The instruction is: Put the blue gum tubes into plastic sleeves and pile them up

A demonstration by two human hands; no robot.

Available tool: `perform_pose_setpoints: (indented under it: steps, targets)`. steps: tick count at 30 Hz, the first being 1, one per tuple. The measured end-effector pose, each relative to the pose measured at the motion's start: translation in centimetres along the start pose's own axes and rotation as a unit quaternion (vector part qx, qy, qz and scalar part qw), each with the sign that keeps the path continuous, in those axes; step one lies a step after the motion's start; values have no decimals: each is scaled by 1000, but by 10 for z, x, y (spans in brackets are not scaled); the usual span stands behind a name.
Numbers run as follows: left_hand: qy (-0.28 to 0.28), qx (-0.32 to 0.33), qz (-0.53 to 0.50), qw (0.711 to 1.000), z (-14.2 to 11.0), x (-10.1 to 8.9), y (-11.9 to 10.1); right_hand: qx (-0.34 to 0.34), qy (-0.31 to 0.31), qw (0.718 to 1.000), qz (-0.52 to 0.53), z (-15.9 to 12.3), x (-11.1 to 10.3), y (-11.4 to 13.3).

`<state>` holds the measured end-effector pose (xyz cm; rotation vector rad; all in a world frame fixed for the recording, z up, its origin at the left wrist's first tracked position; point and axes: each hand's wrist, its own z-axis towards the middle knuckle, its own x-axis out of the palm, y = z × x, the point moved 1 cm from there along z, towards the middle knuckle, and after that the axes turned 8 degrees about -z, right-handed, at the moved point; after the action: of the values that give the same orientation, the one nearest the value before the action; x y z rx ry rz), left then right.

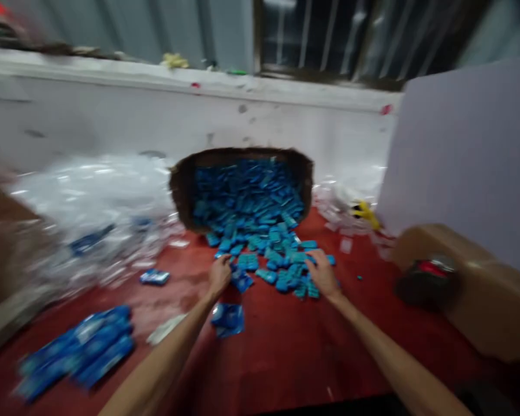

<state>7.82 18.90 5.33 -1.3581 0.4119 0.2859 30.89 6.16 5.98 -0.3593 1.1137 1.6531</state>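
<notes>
My left hand (220, 274) is closed at the left edge of a loose heap, its fingers pinching a shiny blue plastic packet (241, 279). My right hand (323, 273) is at the heap's right side, thumb and fingers curled round a small flat blue piece (311, 258). Between both hands lie many blue-green ridged pieces (281, 260), spilling from a brown-rimmed container (181, 199) tipped on its side and full of them. Another clear-and-blue packet (227, 319) rests on the red tabletop (277, 352), just below my left hand. Motion blur hides finer detail.
Filled blue packets (82, 346) lie in a group at the front left; a single one (155, 277) is farther back. Clear plastic bags (95, 196) crowd the left. On the right stand a cardboard box (481, 294), a tape roll (429, 280) and a yellow-handled tool (366, 214).
</notes>
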Motion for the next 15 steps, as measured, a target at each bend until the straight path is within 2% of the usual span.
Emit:
perform_pose_setpoints:
  steps: [2, 4, 7, 9, 12, 15]
  targets:
    - [-30, -43, 37, 998, -3, -27, 32, -11, 20, 999, 33, 8, 20, -7]
    - [-51, -58, 63, 995, 1, -42, 46, -67, 53, 996, 32, 11, 39, 1]
    - [-70, -47, 96, 992, 5, -54, 53, -170, 129, 977, 15, 10, 71, 38]
    - [-67, -32, 118, 990, 1, -60, 56, -212, 164, 963, 13, 10, 96, 70]
    - [-58, -18, 145, 988, -6, -68, 65, -297, 258, 918, -60, 11, 135, 113]
    - [-53, -18, 164, 985, -6, -75, 75, -335, 313, 884, -90, 15, 162, 134]
